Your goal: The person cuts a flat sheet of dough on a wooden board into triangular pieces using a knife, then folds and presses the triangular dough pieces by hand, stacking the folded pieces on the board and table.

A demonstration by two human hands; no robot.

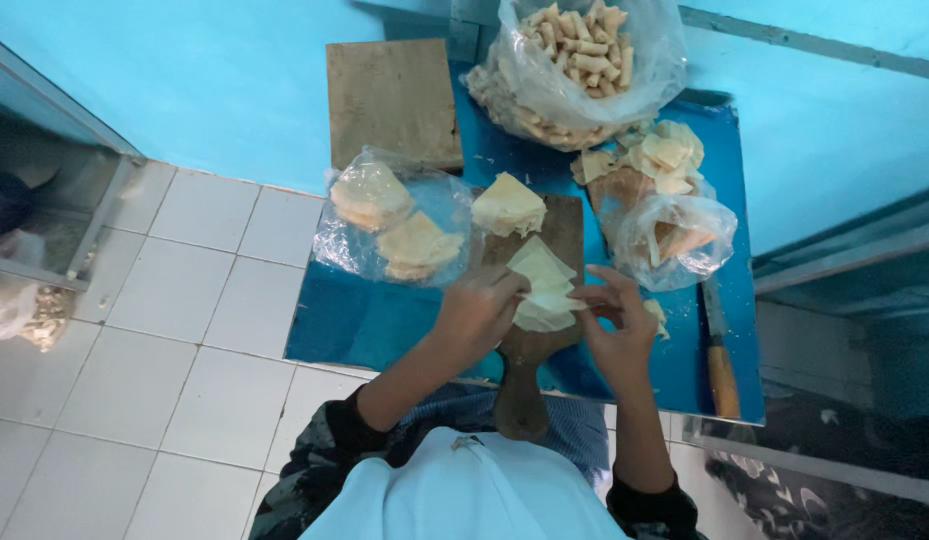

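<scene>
While white floor tiles (pixel 184 330) spread wide on the far left of the blue table (pixel 364 325), the table's left edge stands right beside them, and a bare blue strip runs along its near edge. At the back left corner of the table lies a square wooden board (pixel 392 100), reaching past the back edge toward the blue wall (pixel 214 70). Just in front of it sits a clear bag (pixel 394 220) with two piles of thin yellow sheets inside. Next comes the paddle-shaped cutting board (pixel 529 345) in the middle of the table, its handle hanging over the near edge. A small pile of folded sheets (pixel 507 205) rests on the far end of this board. The left hand (pixel 479 310) is curled over the near pile, the wrapper sheets (pixel 544 290), and pinches them. The right hand (pixel 614 320) grips the same sheets from the other side with bent fingers. Behind them, at the table's back edge, a big bag of rolled snacks (pixel 574 65) bulges up. Right of the cutting board sits a smaller open bag (pixel 674 235) with loose pieces around it. A knife (pixel 719 350) with a wooden handle lies along the table's right edge, in a thin strip of bare blue.
</scene>
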